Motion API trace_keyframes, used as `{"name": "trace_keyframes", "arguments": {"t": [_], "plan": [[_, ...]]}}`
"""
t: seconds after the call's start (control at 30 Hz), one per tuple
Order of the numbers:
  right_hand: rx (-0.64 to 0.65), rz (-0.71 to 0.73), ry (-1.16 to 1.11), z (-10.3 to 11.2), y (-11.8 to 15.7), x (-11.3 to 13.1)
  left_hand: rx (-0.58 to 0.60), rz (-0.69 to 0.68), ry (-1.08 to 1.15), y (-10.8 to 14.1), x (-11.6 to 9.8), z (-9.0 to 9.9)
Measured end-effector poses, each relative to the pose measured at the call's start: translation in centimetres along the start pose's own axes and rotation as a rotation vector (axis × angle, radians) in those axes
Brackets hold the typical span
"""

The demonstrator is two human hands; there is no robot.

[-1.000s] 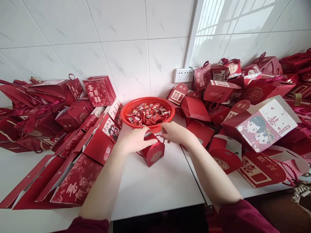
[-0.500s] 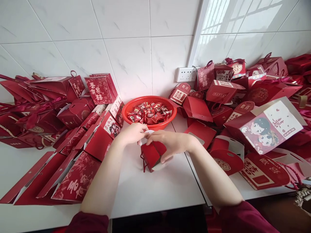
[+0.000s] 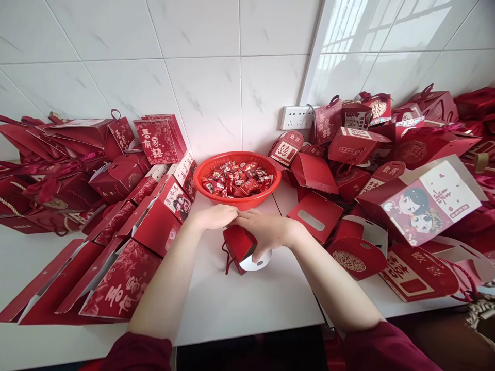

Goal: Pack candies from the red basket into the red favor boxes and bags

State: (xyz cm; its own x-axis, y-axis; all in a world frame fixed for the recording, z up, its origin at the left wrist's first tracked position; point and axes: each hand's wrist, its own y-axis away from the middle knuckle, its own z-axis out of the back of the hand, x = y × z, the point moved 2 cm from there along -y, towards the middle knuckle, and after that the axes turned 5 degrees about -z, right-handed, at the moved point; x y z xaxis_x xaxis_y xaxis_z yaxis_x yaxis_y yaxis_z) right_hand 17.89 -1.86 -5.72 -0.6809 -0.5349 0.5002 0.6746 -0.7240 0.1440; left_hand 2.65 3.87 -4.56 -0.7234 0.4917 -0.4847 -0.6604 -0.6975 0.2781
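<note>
Red box under both hands, white table.

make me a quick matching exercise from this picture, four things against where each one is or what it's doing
1. basket
2. socket strip
3. small box
4. cartoon-couple box

a. under the right hand, flap open
b. among the boxes at right
c. holding wrapped sweets
d. on the tiled wall

Pairs: 1-c, 2-d, 3-a, 4-b

2 dark maroon sleeves
</note>
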Motion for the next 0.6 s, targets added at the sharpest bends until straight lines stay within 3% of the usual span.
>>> {"name": "trace_keyframes", "arguments": {"t": [0.13, 0.23, 0.47, 0.6], "plan": [[-0.081, -0.075, 0.032, -0.4, -1.0, -0.3, 0.102, -0.051, 0.139, 0.5, -0.1, 0.2], [-0.136, -0.121, 0.039, -0.6, -1.8, -1.0, 0.114, -0.029, 0.068, 0.5, 0.2, 0.1], [-0.140, -0.032, -0.095, 1.2, -0.3, -1.8, 0.135, -0.080, 0.032, 0.3, 0.8, -0.1], [-0.219, -0.017, -0.058, 2.1, 0.7, -1.8, 0.156, -0.130, 0.049, 0.4, 0.7, -0.2]]}}
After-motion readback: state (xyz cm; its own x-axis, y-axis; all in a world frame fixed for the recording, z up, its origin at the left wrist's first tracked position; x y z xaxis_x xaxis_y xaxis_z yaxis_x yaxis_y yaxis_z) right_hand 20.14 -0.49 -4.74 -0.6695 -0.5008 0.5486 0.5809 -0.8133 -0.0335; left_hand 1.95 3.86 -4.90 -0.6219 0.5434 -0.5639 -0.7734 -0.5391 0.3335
